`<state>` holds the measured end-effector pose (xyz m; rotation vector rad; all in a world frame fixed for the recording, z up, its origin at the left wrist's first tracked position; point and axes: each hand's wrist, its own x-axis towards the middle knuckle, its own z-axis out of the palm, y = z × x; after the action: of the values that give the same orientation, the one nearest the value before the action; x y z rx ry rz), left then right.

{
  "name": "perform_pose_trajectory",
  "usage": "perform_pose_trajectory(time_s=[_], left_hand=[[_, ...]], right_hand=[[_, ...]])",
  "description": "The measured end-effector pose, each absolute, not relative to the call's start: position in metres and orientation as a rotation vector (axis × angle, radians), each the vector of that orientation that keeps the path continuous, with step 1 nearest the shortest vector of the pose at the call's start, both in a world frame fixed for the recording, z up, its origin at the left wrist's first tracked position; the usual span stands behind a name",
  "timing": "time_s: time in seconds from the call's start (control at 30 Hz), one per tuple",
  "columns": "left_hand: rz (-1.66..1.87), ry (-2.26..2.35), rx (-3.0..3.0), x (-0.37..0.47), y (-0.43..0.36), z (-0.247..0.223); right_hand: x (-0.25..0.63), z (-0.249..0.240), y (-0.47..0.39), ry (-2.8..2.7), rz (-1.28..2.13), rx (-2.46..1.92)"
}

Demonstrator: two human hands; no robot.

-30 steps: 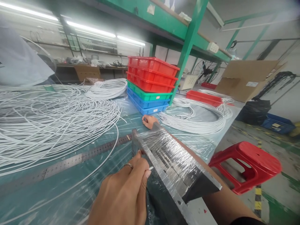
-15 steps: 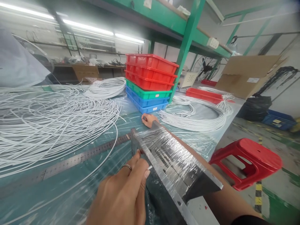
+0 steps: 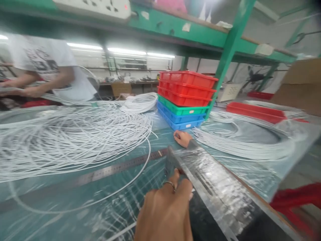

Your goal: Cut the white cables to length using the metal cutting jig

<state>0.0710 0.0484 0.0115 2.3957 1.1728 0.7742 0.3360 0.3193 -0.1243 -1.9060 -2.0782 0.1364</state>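
Note:
My left hand (image 3: pixel 165 211), a ring on one finger, is low in the foreground. Its fingertips are pinched on the end of a white wire against the near side of a metal bar (image 3: pixel 220 187) wrapped in clear film. My right hand (image 3: pixel 182 138) lies curled on the table at the bar's far end, and the forearm is hidden behind the bar. What its fingers hold does not show. A single white wire (image 3: pixel 140 170) loops from the big wire pile (image 3: pixel 62 140) across a steel ruler (image 3: pixel 120 169) toward my left hand.
Stacked red, green and blue trays (image 3: pixel 187 97) stand by a green post (image 3: pixel 228 50). To the right lie a wire coil (image 3: pixel 245 147) and a red tray (image 3: pixel 253 112). A red stool (image 3: pixel 298 201) is beside the table. A co-worker (image 3: pixel 50 67) handles wire at far left.
The view has swung left and up and is blurred. The co-worker's arms and an overhead power strip have come into view. Both my hands keep their places at the bar.

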Motion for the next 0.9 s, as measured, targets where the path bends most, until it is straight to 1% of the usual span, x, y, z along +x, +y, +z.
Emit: perform_pose_trajectory(time_s=[0.17,0.4,0.57,0.8,0.9], left_hand=[[0.642,1.309,2.355,0.075,0.047,0.007],[0.242,1.444,2.221,0.095,0.061,-0.016],[0.35,1.416,2.232,0.098,0.06,-0.021],[0.291,1.473,2.241,0.1,0.062,-0.022],[0.399,1.432,2.272,0.097,0.059,-0.018]], right_hand=[[0.343,-0.135,0.328,-2.091,0.139,-1.838],[0.348,-0.141,0.332,-2.108,0.131,-1.726],[0.347,-0.138,0.325,-2.128,0.084,-1.624],[0.335,-0.129,0.305,-2.115,-0.02,-1.458],[0.33,-0.124,0.3,-2.107,-0.026,-1.463]])
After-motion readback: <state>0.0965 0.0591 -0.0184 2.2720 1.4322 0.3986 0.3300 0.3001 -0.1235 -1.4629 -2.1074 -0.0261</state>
